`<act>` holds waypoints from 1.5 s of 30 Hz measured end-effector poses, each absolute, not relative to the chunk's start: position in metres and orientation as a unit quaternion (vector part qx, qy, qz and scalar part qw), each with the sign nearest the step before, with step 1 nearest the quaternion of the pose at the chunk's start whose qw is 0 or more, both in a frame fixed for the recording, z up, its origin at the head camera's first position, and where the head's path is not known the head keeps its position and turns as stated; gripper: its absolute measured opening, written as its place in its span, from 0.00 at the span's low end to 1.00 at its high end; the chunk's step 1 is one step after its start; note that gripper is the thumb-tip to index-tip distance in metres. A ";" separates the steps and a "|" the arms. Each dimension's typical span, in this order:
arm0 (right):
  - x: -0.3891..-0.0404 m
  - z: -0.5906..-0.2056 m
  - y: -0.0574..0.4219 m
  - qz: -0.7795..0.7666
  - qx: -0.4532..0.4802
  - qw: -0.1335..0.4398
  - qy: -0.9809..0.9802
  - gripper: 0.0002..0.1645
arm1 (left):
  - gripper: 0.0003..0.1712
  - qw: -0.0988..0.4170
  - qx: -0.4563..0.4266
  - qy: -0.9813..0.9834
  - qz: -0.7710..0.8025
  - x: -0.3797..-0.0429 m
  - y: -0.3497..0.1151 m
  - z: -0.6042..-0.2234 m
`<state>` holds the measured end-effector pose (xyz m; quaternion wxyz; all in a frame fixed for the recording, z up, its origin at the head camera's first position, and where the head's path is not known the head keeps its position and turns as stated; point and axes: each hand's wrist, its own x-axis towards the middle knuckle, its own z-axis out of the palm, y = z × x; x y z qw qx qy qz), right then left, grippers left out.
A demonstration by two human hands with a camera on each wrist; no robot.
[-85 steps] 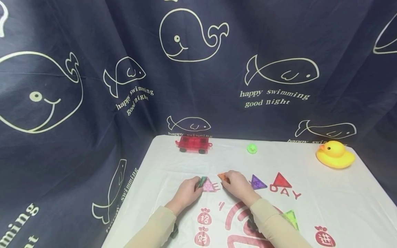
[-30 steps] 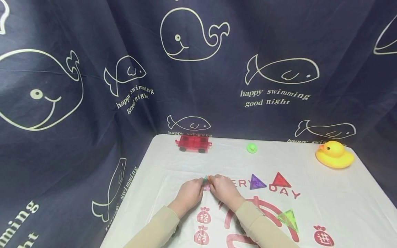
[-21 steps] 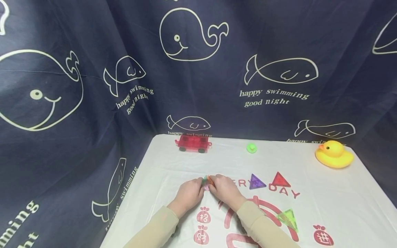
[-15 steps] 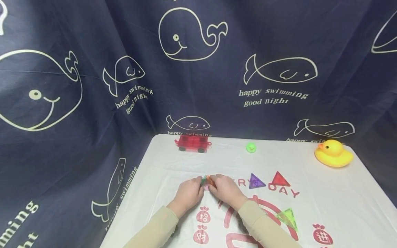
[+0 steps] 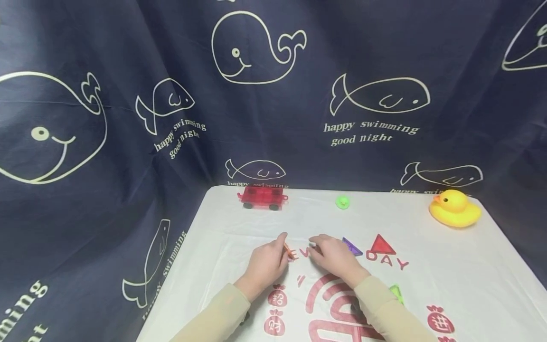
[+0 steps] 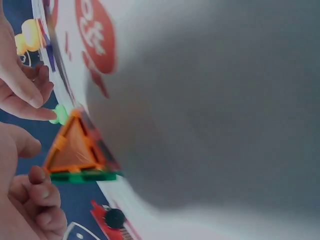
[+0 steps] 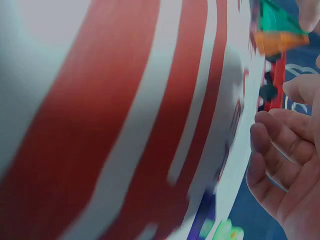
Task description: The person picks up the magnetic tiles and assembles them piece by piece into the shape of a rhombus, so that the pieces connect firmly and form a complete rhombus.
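Note:
My left hand is at an orange triangular magnetic tile, which stands tilted over a pink tile. In the left wrist view a green triangle tile meets the lower edge of the orange one, and my fingertips pinch near their shared corner. The pink tile is mostly hidden behind the orange one. My right hand hovers to the right, apart from the tiles, its fingers loosely bent with nothing in them, as the right wrist view confirms. A purple triangle tile lies partly hidden just beyond it.
A red triangle tile lies right of the purple one. A light green tile is partly covered by the right sleeve. Along the back stand a red wheeled cart, a small green duck and a big yellow duck.
My right hand brought the orange tile left against the green and pink tiles, then let go and drew back to the right. The left hand stays at the tiles.

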<state>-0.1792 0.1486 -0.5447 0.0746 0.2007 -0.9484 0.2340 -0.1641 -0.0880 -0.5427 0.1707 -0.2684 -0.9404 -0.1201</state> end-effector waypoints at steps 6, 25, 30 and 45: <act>-0.177 -0.540 0.192 0.232 0.154 0.065 -0.958 0.21 | 0.25 0.180 -0.298 -0.931 -0.107 -0.164 -0.060 -0.532; -0.174 -0.553 0.317 0.214 0.076 0.083 -0.970 0.31 | 0.03 0.091 -0.358 -0.917 -0.152 -0.189 0.038 -0.548; -0.171 -0.555 0.329 0.222 0.065 0.041 -0.972 0.45 | 0.11 0.043 -0.330 -0.929 -0.160 -0.193 0.054 -0.548; -0.175 -0.558 0.330 0.218 0.071 0.020 -0.973 0.47 | 0.37 -0.034 -0.294 -0.948 -0.113 -0.199 0.074 -0.545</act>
